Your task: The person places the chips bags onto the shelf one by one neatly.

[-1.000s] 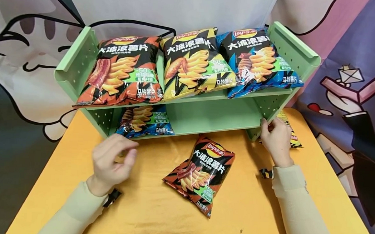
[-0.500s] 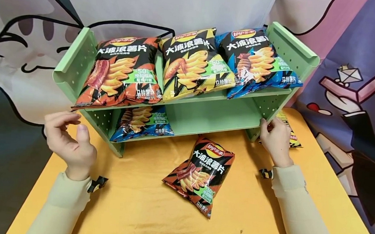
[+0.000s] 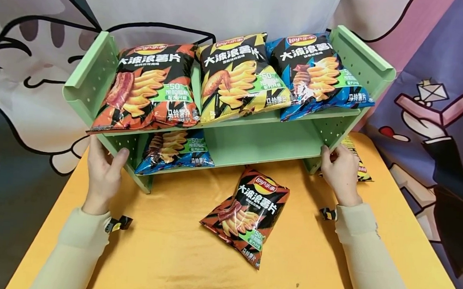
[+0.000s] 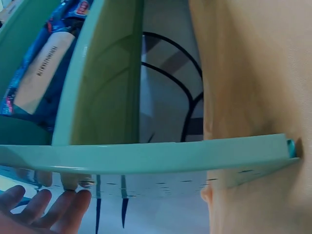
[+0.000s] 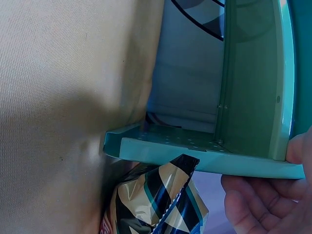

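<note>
A green two-tier shelf stands on the table. My right hand grips the lower part of its right side panel, thumb on the inner side and fingers outside; the right wrist view shows those fingers under the panel edge. My left hand is at the left side panel, its straight fingers against the outer face and its thumb near the front edge. A blue chip bag lies on the left of the lower tier. In front of the shelf, a red-and-black chip bag lies on the table.
On the upper tier sit a red chip bag, a yellow one and a blue one. Another yellow bag lies beyond the right panel, close to my right hand. A printed cloth hangs behind.
My left hand has swung left from in front of the lower blue bag, then in to the shelf's left panel. That bag's front edge shows more. The right hand keeps its grip.
</note>
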`<action>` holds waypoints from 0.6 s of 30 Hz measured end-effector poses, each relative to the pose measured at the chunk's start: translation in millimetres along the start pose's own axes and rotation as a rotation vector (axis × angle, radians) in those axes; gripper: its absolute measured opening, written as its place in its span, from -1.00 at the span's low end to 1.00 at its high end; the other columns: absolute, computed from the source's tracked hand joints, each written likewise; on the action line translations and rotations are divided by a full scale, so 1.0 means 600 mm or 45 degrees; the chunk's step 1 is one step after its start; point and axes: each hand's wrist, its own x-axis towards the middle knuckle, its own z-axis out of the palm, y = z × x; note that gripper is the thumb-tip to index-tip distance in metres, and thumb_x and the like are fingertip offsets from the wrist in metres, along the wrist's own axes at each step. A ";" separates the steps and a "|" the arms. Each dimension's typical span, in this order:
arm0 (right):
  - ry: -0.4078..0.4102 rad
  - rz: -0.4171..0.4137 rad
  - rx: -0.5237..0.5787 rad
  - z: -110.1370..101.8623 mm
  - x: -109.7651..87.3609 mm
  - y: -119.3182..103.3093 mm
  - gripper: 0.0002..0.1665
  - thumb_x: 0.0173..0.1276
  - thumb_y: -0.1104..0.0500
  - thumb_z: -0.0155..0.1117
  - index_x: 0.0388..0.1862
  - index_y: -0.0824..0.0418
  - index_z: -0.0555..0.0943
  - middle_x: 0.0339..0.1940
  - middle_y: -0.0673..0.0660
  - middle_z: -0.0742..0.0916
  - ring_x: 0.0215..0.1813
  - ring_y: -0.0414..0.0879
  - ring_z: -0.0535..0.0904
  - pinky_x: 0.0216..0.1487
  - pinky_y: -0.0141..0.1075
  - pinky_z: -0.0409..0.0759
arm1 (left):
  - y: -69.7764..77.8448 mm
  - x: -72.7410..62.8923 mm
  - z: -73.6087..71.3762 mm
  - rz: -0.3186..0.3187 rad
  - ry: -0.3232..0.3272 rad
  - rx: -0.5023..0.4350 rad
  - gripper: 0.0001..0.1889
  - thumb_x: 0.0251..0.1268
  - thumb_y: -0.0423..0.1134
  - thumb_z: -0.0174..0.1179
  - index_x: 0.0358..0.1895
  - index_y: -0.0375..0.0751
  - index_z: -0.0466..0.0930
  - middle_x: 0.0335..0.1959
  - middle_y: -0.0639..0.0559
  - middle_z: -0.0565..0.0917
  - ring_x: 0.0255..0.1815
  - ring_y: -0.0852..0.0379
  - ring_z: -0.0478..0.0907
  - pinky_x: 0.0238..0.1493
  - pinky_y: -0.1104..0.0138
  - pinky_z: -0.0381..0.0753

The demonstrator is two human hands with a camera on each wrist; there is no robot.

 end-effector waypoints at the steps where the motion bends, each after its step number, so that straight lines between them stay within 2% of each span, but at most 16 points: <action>1: 0.001 -0.003 0.002 0.000 0.000 0.000 -0.69 0.50 0.15 0.19 -0.34 0.35 0.70 -0.50 0.30 0.74 -0.49 0.18 0.62 -0.39 -0.16 0.40 | -0.004 -0.001 -0.001 -0.001 -0.010 0.041 -0.22 0.25 -0.35 0.10 0.61 -0.16 0.19 0.48 -0.11 0.41 0.43 0.00 0.40 0.38 0.38 0.42; 4: 0.007 -0.015 0.003 0.000 0.000 0.000 -0.70 0.49 0.16 0.19 -0.34 0.35 0.70 -0.51 0.29 0.73 -0.50 0.17 0.61 -0.39 -0.18 0.38 | -0.014 -0.005 -0.003 -0.028 -0.019 0.141 -0.28 0.29 -0.33 0.10 0.58 -0.12 0.25 0.43 -0.02 0.48 0.37 0.10 0.46 0.34 0.43 0.40; 6: 0.010 -0.020 0.007 0.000 0.000 0.000 -0.70 0.49 0.17 0.19 -0.36 0.34 0.69 -0.53 0.28 0.72 -0.51 0.16 0.59 -0.40 -0.27 0.36 | -0.018 -0.008 -0.005 -0.050 -0.018 0.199 -0.32 0.30 -0.33 0.10 0.55 -0.10 0.31 0.35 0.06 0.55 0.26 0.19 0.52 0.24 0.48 0.44; 9: 0.012 -0.023 0.010 0.000 -0.001 0.000 -0.71 0.50 0.16 0.19 -0.37 0.32 0.69 -0.53 0.27 0.72 -0.51 0.14 0.59 -0.41 -0.37 0.31 | -0.021 -0.012 -0.007 -0.053 0.001 0.315 -0.41 0.28 -0.31 0.12 0.43 -0.07 0.47 0.09 0.20 0.64 -0.15 0.33 0.59 -0.14 0.55 0.49; 13: 0.005 -0.008 0.011 -0.001 -0.001 -0.001 -0.70 0.51 0.15 0.19 -0.37 0.30 0.70 -0.52 0.25 0.73 -0.49 0.13 0.60 -0.39 -0.40 0.31 | -0.020 -0.012 -0.011 0.006 0.025 0.467 -0.51 0.25 -0.18 0.15 0.27 -0.14 0.61 -0.28 0.36 0.61 -0.55 0.46 0.40 -0.47 0.60 0.33; 18: -0.019 0.025 0.016 -0.005 -0.004 -0.008 -0.69 0.52 0.11 0.20 -0.38 0.26 0.70 -0.51 0.23 0.73 -0.49 0.10 0.58 -0.38 -0.37 0.30 | -0.021 -0.008 -0.014 0.054 0.033 0.516 -0.50 0.22 -0.09 0.15 0.14 -0.31 0.67 -0.41 0.54 0.57 -0.56 0.55 0.43 -0.44 0.65 0.37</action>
